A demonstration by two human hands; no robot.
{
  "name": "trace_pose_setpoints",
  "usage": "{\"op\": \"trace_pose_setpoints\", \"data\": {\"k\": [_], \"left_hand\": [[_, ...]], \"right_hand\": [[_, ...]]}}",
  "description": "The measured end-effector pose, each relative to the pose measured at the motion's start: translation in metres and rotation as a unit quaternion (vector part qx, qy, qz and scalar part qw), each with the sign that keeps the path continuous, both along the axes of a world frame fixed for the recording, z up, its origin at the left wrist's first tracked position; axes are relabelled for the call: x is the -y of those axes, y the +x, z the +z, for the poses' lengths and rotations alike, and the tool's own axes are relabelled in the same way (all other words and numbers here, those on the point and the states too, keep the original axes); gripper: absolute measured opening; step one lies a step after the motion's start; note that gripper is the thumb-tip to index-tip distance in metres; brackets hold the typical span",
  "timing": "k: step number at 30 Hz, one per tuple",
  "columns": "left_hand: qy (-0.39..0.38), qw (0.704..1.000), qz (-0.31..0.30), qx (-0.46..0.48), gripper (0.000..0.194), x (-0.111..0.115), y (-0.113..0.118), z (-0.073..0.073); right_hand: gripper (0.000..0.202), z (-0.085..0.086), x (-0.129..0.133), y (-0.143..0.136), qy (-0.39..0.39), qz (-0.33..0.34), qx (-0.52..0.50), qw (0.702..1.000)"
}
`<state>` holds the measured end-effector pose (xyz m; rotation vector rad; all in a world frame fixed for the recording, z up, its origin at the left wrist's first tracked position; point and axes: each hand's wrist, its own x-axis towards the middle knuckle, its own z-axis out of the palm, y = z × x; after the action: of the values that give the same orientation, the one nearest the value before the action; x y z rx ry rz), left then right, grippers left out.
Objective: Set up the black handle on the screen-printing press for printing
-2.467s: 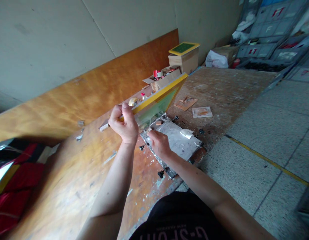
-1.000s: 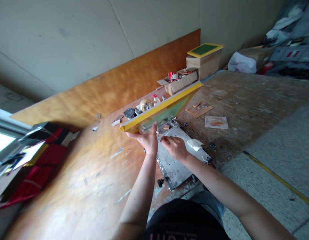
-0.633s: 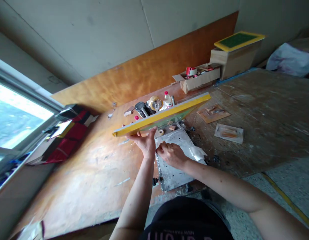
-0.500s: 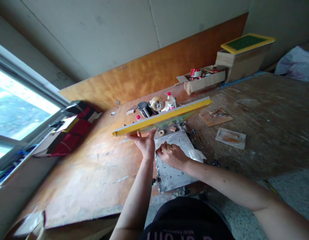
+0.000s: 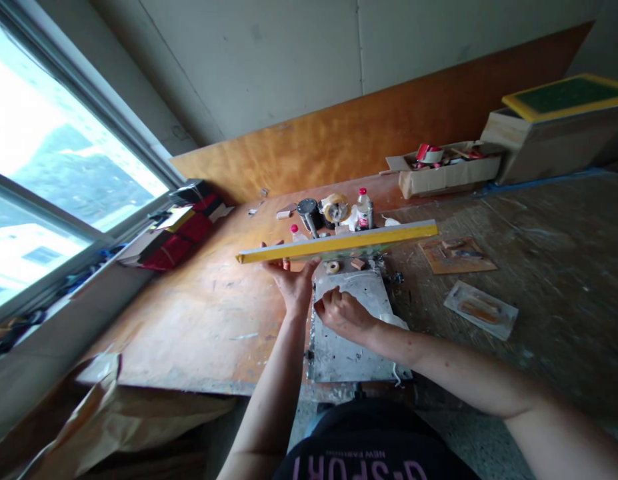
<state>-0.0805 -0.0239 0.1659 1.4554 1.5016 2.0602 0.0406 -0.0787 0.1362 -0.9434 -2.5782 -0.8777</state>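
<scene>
A yellow-edged screen frame point(image 5: 339, 245) is held nearly edge-on above the table, its left end a little lower than its right. My left hand point(image 5: 295, 283) grips it from below near the left end, the thumb underneath and fingertips showing past the far side. Just right of it, my right hand point(image 5: 345, 313) is closed with the fingers curled in, apart from the frame. Whatever the right fingers may hold is hidden. Below both hands lies a grey metal plate point(image 5: 349, 353), with a small tape roll point(image 5: 333, 267) and a reddish block point(image 5: 357, 265) at its far end.
Behind the frame stand a red-capped bottle point(image 5: 363, 212), a dark can point(image 5: 309, 212) and a large tape roll point(image 5: 336, 208). At right lie a wooden board point(image 5: 459, 257) and a clear tray point(image 5: 481, 310). Farther back is an open cardboard box point(image 5: 449, 177); red boxes point(image 5: 176, 240) line the window side.
My view has turned left. The frame has tilted closer to level, its right end dropping, with my left hand still gripping it. My right hand stays closed beneath it.
</scene>
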Motion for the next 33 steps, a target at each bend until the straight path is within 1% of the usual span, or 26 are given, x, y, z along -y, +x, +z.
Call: {"op": "trace_pose_setpoints", "data": {"k": [7,14,19,22,27,33], "left_hand": [[0.007,1.000,-0.005,0.017,0.100,0.003,0.003,0.004],[-0.006,1.000,0.021,-0.005,0.103,0.006,0.006,0.010],[-0.004,1.000,0.018,0.007,0.105,0.004,0.004,0.010],[-0.006,1.000,0.020,0.016,0.106,0.001,0.002,0.008],[0.005,1.000,0.012,0.025,0.111,-0.002,-0.001,0.003],[0.023,1.000,0.002,0.012,0.109,-0.003,-0.002,0.002]], "right_hand": [[0.026,-0.001,-0.006,0.004,0.024,0.011,0.021,0.999],[0.023,-0.003,-0.015,0.000,-0.022,0.034,0.013,0.999],[0.022,-0.009,-0.024,-0.006,-0.015,0.039,0.023,0.999],[0.024,-0.009,-0.032,-0.010,-0.019,0.055,0.032,0.998],[0.027,-0.002,-0.043,-0.016,-0.100,0.064,0.060,0.991],[0.030,-0.001,-0.052,-0.024,-0.165,0.064,0.036,0.984]]}}
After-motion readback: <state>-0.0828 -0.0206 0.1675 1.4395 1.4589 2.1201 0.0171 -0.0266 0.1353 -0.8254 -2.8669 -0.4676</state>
